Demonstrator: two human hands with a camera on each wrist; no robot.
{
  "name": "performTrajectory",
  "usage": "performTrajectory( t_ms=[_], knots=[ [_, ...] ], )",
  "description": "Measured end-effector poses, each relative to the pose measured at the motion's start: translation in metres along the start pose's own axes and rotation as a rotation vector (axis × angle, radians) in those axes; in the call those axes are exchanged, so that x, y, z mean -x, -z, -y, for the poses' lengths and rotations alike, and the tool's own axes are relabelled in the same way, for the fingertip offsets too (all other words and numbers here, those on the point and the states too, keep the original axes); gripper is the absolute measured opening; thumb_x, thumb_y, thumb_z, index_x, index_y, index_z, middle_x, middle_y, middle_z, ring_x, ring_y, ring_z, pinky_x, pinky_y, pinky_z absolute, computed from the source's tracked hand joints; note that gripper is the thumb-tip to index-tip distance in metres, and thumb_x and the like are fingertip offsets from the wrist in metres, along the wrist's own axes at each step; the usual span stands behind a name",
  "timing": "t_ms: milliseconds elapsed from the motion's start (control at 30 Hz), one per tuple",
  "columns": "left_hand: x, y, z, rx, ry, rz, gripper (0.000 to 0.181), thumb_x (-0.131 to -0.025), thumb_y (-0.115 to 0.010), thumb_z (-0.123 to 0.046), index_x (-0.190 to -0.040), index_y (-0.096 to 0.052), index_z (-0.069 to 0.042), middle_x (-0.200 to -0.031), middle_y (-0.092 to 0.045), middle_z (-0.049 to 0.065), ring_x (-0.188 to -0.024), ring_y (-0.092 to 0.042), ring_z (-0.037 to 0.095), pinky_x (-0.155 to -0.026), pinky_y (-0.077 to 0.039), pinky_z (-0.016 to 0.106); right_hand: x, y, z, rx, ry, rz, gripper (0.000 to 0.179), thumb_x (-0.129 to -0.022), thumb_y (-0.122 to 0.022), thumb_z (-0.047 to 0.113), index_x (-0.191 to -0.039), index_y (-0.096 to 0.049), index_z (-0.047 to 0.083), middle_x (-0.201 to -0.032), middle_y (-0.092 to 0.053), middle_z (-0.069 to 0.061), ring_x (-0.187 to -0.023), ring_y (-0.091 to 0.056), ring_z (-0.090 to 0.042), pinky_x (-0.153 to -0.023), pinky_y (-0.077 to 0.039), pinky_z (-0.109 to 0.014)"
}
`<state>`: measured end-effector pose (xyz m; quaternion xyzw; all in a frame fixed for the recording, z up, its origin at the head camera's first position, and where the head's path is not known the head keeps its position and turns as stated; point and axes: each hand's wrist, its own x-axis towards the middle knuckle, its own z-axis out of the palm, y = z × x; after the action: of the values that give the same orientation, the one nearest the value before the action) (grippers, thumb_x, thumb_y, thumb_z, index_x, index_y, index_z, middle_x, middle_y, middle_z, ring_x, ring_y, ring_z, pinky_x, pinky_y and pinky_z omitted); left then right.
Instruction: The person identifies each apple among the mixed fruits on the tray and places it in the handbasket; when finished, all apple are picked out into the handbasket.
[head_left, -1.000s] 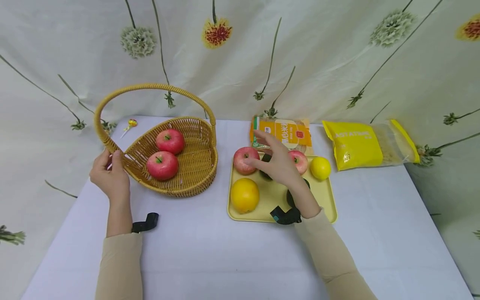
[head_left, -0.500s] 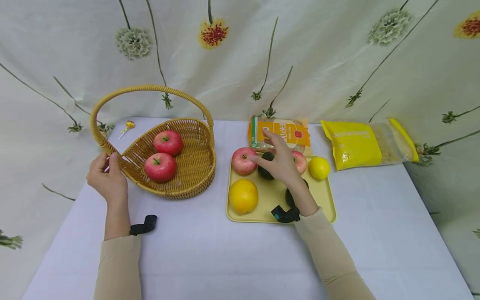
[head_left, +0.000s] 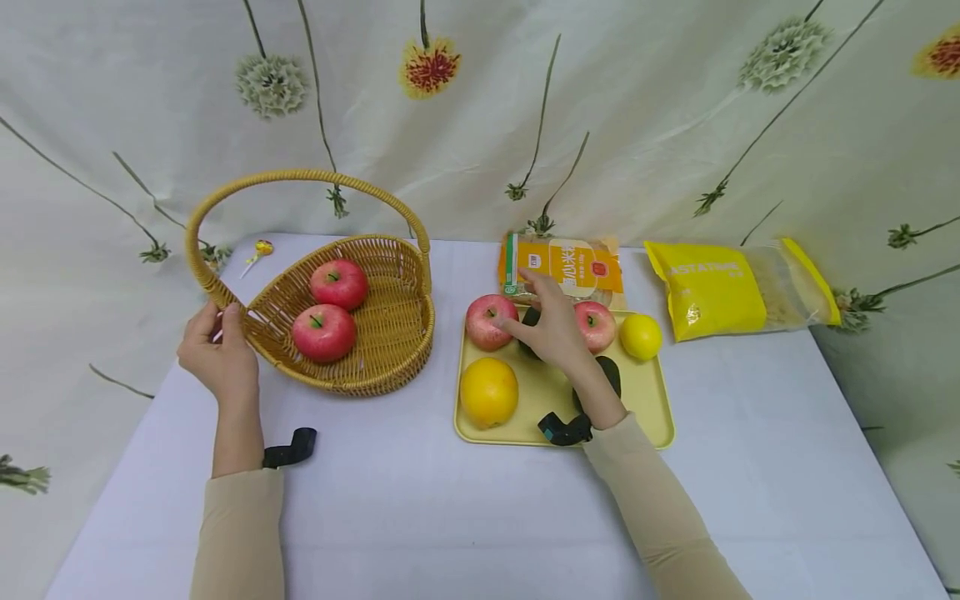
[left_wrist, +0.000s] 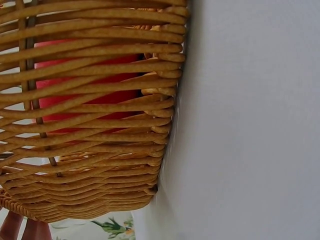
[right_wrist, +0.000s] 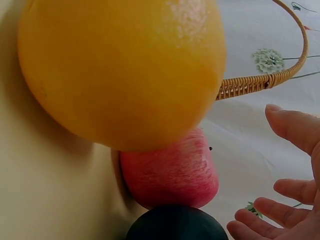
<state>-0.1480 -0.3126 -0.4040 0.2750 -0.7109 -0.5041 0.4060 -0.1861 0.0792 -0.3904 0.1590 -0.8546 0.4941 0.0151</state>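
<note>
At the left of the head view, my left hand (head_left: 225, 354) grips the rim of a wicker basket (head_left: 390, 333) near the foot of its handle. Inside the basket lie two red apples (head_left: 339, 283); red also shows through the weave (left_wrist: 90, 95) in the left wrist view. My right hand (head_left: 555, 325) hovers over a yellow tray (head_left: 540, 408), fingers spread and holding nothing. Its thumb is close to an apple (head_left: 487, 321). Under the hand is a partly hidden dark avocado (head_left: 529, 335). An orange (head_left: 489, 392) sits at the tray's near left corner.
Also on the tray are another apple (head_left: 596, 327), a second avocado (head_left: 609, 377) and a lemon (head_left: 641, 337). Behind it lies an orange food packet (head_left: 581, 265); a yellow bag (head_left: 716, 287) lies to the right. A lollipop (head_left: 262, 248) rests behind the basket.
My right hand has shifted slightly left, uncovering more of the right-hand apple and the nearer avocado. My left hand keeps its grip on the basket.
</note>
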Motion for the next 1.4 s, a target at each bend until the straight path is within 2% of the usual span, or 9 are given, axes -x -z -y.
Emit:
performTrajectory(
  t_ms=[200, 367, 533, 667, 867, 1067, 1400],
  knots=[
    [0.001, -0.001, -0.001, -0.002, -0.012, 0.002, 0.023, -0.095, -0.063, -0.020, -0.115, -0.074, -0.019, -0.091, -0.057, -0.024, -0.086, -0.055, -0.004, -0.074, -0.045, 0.015, 0.000, -0.003, -0.004, 0.024, -0.023, 0.001, 0.076, -0.084, -0.077, 0.025, -0.148, -0.039, 0.007, -0.146, -0.042, -0.019, -0.130, -0.044, -0.039, -0.107, -0.042, -0.048],
    [0.001, -0.001, -0.002, -0.005, -0.014, 0.006, 0.023, -0.095, -0.062, -0.017, -0.115, -0.074, -0.020, -0.092, -0.058, -0.024, -0.087, -0.055, -0.004, -0.074, -0.045, 0.015, -0.001, -0.005, -0.008, 0.086, -0.012, 0.009, 0.075, -0.085, -0.076, 0.025, -0.147, -0.040, 0.006, -0.143, -0.045, -0.020, -0.127, -0.047, -0.038, -0.105, -0.042, -0.048],
    [0.001, -0.001, -0.002, -0.007, 0.005, 0.006, 0.023, -0.095, -0.062, -0.017, -0.116, -0.073, -0.022, -0.093, -0.059, -0.023, -0.088, -0.055, -0.003, -0.075, -0.044, 0.016, 0.000, -0.008, -0.010, 0.128, 0.003, 0.017, 0.074, -0.084, -0.076, 0.022, -0.146, -0.041, 0.004, -0.141, -0.046, -0.020, -0.127, -0.046, -0.038, -0.109, -0.038, -0.048],
    [-0.001, -0.002, -0.001, -0.011, 0.026, 0.006, 0.024, -0.095, -0.063, -0.018, -0.117, -0.073, -0.023, -0.095, -0.060, -0.022, -0.089, -0.054, -0.003, -0.076, -0.043, 0.016, 0.000, -0.011, -0.011, 0.124, 0.013, 0.021, 0.074, -0.083, -0.078, 0.021, -0.145, -0.041, 0.002, -0.140, -0.045, -0.019, -0.126, -0.045, -0.037, -0.110, -0.038, -0.048],
    [-0.001, -0.002, -0.001, -0.003, 0.020, 0.006, 0.024, -0.095, -0.062, -0.017, -0.117, -0.073, -0.022, -0.094, -0.059, -0.022, -0.088, -0.055, -0.003, -0.076, -0.044, 0.016, 0.000, -0.016, -0.014, 0.167, 0.009, 0.042, 0.075, -0.083, -0.078, 0.026, -0.145, -0.042, 0.004, -0.147, -0.042, -0.016, -0.136, -0.038, -0.033, -0.116, -0.030, -0.050],
    [0.001, -0.001, -0.003, 0.009, 0.002, 0.009, 0.024, -0.095, -0.063, -0.018, -0.116, -0.073, -0.021, -0.094, -0.060, -0.022, -0.088, -0.055, -0.003, -0.076, -0.045, 0.016, 0.001, -0.018, -0.013, 0.192, -0.015, 0.069, 0.075, -0.083, -0.077, 0.027, -0.146, -0.041, 0.006, -0.152, -0.038, -0.015, -0.145, -0.027, -0.034, -0.118, -0.022, -0.054],
    [0.002, 0.001, -0.002, -0.005, 0.009, 0.003, 0.023, -0.095, -0.063, -0.022, -0.117, -0.073, -0.023, -0.097, -0.062, -0.019, -0.089, -0.055, -0.003, -0.077, -0.045, 0.016, 0.002, -0.023, -0.011, 0.225, -0.018, 0.098, 0.076, -0.084, -0.077, 0.029, -0.147, -0.040, 0.007, -0.151, -0.039, -0.014, -0.145, -0.028, -0.033, -0.118, -0.025, -0.051]
  ],
)
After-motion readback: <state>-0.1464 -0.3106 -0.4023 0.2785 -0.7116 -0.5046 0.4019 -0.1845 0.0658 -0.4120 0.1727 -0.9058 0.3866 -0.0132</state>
